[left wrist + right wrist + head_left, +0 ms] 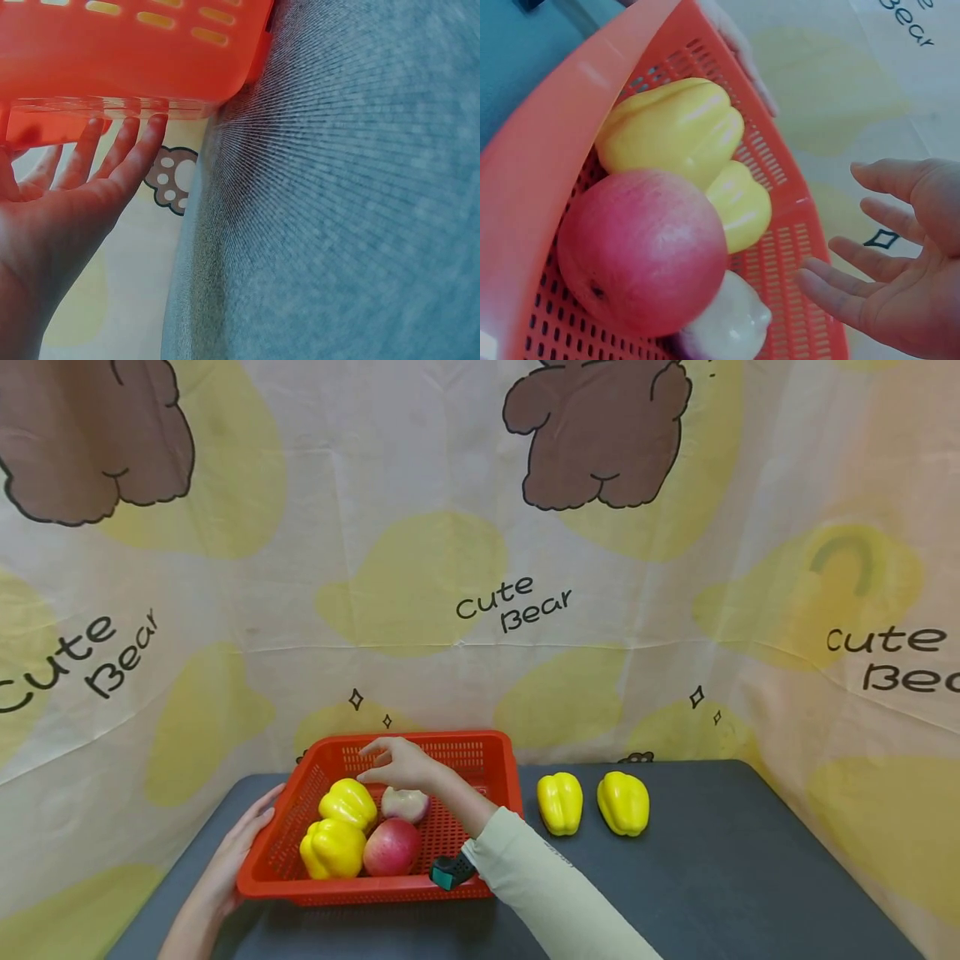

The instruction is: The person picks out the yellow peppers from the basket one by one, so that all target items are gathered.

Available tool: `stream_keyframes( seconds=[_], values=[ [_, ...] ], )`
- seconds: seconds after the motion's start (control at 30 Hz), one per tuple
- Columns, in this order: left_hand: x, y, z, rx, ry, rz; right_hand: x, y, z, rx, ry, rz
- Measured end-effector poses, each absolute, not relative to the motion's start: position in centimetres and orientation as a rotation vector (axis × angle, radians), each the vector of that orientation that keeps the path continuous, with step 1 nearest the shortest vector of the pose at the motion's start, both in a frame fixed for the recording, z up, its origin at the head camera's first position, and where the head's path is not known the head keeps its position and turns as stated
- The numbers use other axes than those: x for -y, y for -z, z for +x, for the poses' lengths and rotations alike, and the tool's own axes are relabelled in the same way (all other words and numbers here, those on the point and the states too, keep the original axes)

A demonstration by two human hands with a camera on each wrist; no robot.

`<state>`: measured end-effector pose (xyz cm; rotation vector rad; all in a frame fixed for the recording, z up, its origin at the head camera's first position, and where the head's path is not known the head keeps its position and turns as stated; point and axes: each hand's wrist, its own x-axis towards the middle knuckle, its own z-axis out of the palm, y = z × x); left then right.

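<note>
Bear-print cloth [420,585] behind dark tabletop [712,860]. 4 items in your red basket [375,887]: 2 yellow peppers [332,852], 1 apple [392,848], 1 pale vegetable [405,805]; 2 loose peppers [559,805] outside. Your right hand [403,767] hovers empty, fingers relaxed; left hand [234,858] touches the basket's side, fingers extended.

Bears [600,439] above the red basket [360,890] cut off at the head view's top, the basket's floor [444,839] partly hidden behind the right forearm [467,803], sleeve print [567,862] just right of it too small to read, left hand [733,46] mostly behind its wall in the right wrist view
</note>
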<state>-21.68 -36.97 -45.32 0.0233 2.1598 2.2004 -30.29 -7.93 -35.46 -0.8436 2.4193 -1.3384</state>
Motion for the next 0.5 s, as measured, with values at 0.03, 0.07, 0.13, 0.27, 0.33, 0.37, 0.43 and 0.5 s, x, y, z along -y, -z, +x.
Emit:
stream_keyframes(
  seconds=[0.03,0.07,0.13,0.27,0.33,0.37,0.43,0.5],
  values=[
    [37.0,45.3,-21.7,-2.157,-2.203,0.026,8.1,35.5,-30.3,-2.418,1.333,-0.847],
    [37.0,45.4,-21.7,-2.157,-2.202,0.027,8.4,35.6,-30.3,-2.416,1.326,-0.849],
    [37.1,45.4,-21.7,-2.156,-2.202,0.032,8.7,35.8,-30.4,-2.424,1.307,-0.858],
    [37.1,45.4,-21.8,-2.149,-2.209,0.043,9.4,36.1,-30.6,-2.436,1.284,-0.857],
    [37.0,45.5,-21.8,-2.145,-2.217,0.060,9.7,36.2,-30.7,-2.438,1.279,-0.846],
    [37.1,45.5,-21.8,-2.138,-2.224,0.070,9.9,36.2,-30.8,-2.435,1.280,-0.838],
    [37.1,45.6,-21.8,-2.127,-2.235,0.104,10.1,36.3,-30.9,-2.431,1.284,-0.826],
    [37.2,45.6,-21.8,-2.118,-2.242,0.133,10.4,36.3,-31.1,-2.418,1.294,-0.820]
  ],
)
